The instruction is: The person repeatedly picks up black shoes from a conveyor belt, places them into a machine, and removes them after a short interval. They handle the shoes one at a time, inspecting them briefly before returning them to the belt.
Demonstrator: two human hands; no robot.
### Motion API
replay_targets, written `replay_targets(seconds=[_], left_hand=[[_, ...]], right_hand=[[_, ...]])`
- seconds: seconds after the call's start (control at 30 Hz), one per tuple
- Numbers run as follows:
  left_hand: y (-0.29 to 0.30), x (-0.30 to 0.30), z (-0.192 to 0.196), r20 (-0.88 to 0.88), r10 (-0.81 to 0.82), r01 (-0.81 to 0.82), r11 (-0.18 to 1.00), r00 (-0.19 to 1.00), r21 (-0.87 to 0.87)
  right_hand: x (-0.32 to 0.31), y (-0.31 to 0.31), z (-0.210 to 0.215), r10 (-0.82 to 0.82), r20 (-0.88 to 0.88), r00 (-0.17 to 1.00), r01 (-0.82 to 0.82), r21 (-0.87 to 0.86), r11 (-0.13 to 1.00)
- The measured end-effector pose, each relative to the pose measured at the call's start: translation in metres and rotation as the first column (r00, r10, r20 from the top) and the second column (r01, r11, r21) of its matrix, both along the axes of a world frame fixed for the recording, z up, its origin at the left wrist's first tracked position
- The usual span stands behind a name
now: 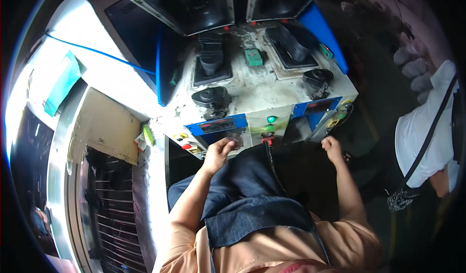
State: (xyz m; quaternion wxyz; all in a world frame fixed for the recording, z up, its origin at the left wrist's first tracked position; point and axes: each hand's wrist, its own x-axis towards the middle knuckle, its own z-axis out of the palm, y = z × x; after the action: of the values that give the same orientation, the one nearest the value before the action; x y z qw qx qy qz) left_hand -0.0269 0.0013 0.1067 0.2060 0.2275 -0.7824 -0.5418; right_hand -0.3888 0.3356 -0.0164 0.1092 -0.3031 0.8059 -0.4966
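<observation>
My left hand is raised in front of the left part of a white machine, its fingers curled in and nothing visible in them. Out to the right, my right hand makes a loose fist near the machine's right front corner, with nothing showing in it. On the machine's worn top stand two black shoe-shaped pieces, one on the left and one on the right. A black rounded fitting sits before the left one, and a similar fitting before the right one.
Two dark framed lids stand raised behind. The front bears a green button, a red one and side controls. At left is a cabinet with a wire rack. A person in white is at right.
</observation>
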Motion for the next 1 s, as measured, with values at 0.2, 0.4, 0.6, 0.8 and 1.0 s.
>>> replay_targets(seconds=[0.2, 0.4, 0.6, 0.8, 1.0], left_hand=[[-0.034, 0.162, -0.049, 0.035, 0.472, -0.468, 0.880, 0.881, -0.080], [-0.041, 0.269, -0.081, 0.128, 0.814, -0.782, 0.580, 0.566, -0.230], [-0.006, 0.136, -0.042, 0.068, 0.318, -0.292, 0.922, 0.946, -0.255], [0.037, -0.076, -0.036, 0.110, -0.234, 0.249, 0.957, 0.966, -0.151], [0.023, -0.151, -0.057, 0.190, -0.234, 0.267, 0.948, 0.953, -0.173]], right_hand=[[0.089, -0.018, -0.022, 0.131, 0.196, 0.972, -0.140, 0.037, 0.989], [0.070, -0.044, -0.002, 0.117, -0.092, 0.989, -0.106, 0.121, 0.987], [-0.049, -0.032, 0.017, -0.245, -0.195, 0.950, 0.291, 0.256, 0.922], [-0.089, -0.023, 0.041, -0.311, -0.370, 0.876, 0.431, 0.310, 0.847], [-0.102, -0.025, 0.044, -0.319, -0.363, 0.876, 0.430, 0.284, 0.857]])
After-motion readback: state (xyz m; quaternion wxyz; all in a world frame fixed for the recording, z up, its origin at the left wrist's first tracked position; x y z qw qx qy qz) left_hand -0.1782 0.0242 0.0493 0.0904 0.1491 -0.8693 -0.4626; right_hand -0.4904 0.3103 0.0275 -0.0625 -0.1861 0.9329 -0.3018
